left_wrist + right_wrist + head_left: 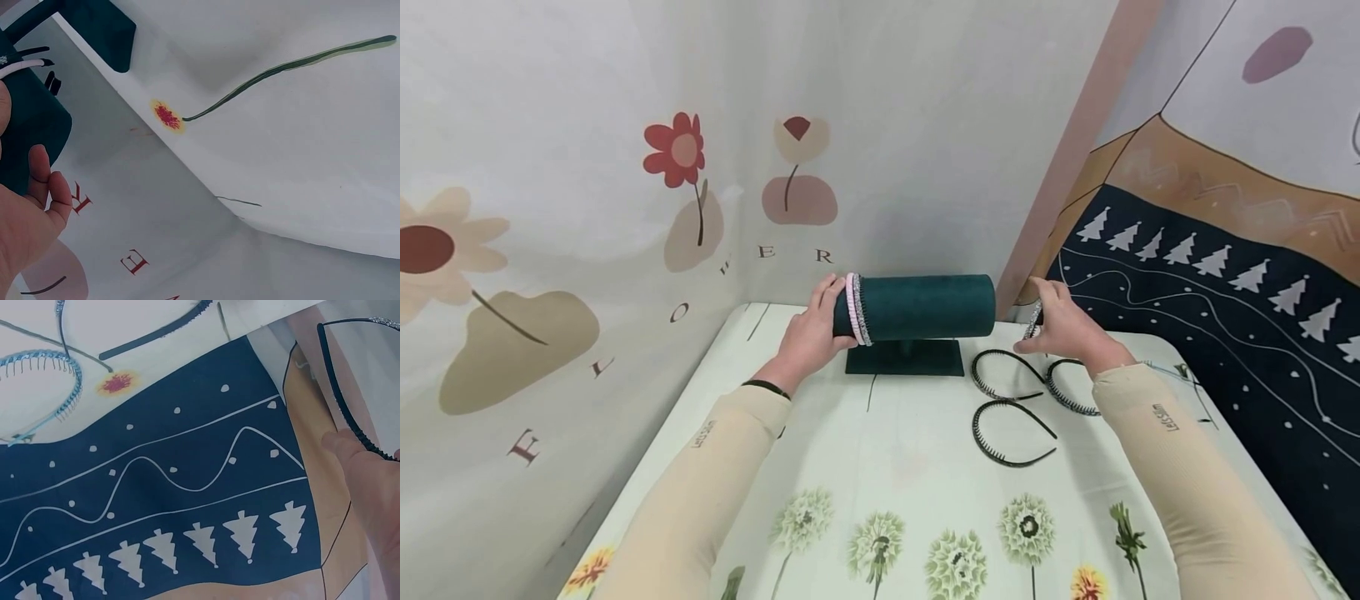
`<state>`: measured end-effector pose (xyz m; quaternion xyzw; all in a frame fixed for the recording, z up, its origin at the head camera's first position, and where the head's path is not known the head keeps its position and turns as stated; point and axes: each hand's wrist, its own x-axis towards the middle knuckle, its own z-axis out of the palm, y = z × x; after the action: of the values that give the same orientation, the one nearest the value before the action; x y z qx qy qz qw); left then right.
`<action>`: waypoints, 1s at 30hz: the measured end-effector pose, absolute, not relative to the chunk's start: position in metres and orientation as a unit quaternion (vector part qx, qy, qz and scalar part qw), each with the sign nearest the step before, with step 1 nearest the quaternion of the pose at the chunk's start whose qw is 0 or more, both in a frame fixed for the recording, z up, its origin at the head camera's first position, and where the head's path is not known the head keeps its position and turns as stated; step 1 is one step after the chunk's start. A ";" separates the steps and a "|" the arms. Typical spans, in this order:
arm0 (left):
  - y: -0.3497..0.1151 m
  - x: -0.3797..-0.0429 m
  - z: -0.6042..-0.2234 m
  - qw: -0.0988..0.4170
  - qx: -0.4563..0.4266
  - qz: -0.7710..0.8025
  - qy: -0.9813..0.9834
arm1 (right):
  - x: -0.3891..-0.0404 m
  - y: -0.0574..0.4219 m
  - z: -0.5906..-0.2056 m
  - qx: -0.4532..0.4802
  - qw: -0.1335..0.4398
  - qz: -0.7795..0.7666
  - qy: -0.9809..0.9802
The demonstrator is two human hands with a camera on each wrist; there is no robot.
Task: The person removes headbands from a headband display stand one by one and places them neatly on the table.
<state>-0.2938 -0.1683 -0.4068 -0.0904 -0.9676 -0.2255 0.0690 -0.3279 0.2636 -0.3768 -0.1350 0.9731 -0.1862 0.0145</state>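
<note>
A dark green velvet headband stand [925, 307], a sideways roll on a flat base, stands at the table's back. Around its left part sit a pink headband [852, 308] and a silvery toothed headband [862, 310], side by side. My left hand [808, 337] grips the roll's left end, thumb low in front and fingers over the top, right beside the pink band. Past the roll's right end, my right hand [1067, 329] holds a black headband with silver glitter [337, 394] off the table. Its curve shows in the right wrist view; my hand hides part of it.
Black toothed headbands lie on the table right of the stand: one [976, 371] behind, another [977, 433] in front, a third [1060, 404] partly behind my right arm. A light blue headband [78, 381] lies farther right. Curtains [925, 125] rise behind the table.
</note>
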 end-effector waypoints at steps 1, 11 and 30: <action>-0.168 -0.294 -0.407 0.069 -0.090 -0.226 -0.967 | -0.327 0.264 -0.376 -0.134 0.015 -0.185 0.973; -0.169 -0.295 -0.409 0.071 -0.092 -0.227 -0.967 | -0.327 0.269 -0.372 -0.109 0.083 -0.155 0.978; -0.169 -0.292 -0.408 0.074 -0.092 -0.225 -0.967 | -0.314 0.253 -0.411 -0.084 0.100 -0.078 0.988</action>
<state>-0.2921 -0.1692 -0.4079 -0.0917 -0.9671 -0.2254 0.0742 -0.3137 0.2531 -0.4113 -0.0841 0.9884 -0.0785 0.0995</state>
